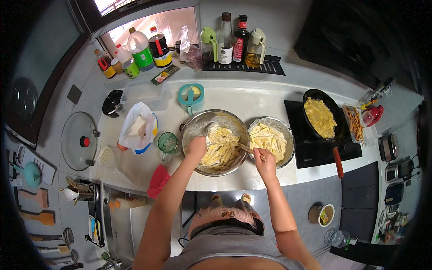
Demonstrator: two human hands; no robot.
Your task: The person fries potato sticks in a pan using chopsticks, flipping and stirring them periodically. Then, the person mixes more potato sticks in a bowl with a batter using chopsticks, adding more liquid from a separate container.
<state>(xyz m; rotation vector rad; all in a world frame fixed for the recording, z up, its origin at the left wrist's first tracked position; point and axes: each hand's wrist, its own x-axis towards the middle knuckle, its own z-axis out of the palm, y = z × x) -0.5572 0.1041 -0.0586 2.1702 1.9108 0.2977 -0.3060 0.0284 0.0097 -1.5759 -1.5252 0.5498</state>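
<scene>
Before me on the counter stands a large steel bowl [189,165] with flour-coated strips, likely potato. My left hand [197,147] is at the bowl's left inner side, its fingers bunched; whether it grips the rim or flour is unclear. Wooden chopsticks [248,148] are in my right hand [265,161], over the gap between the two bowls, their tips among the coated strips. A smaller steel bowl [291,152] of pale strips is just to the right. Farther right, a black frying pan [334,98] on the induction hob [308,158] holds yellow strips in bubbling oil.
Left of the large bowl are a green glass mug [168,143] and an open flour bag [130,126]. A teal-lidded jug [191,96] stands behind. The pan's red handle [338,162] juts over the counter edge. A tub of skewers [352,123] sits right of the pan.
</scene>
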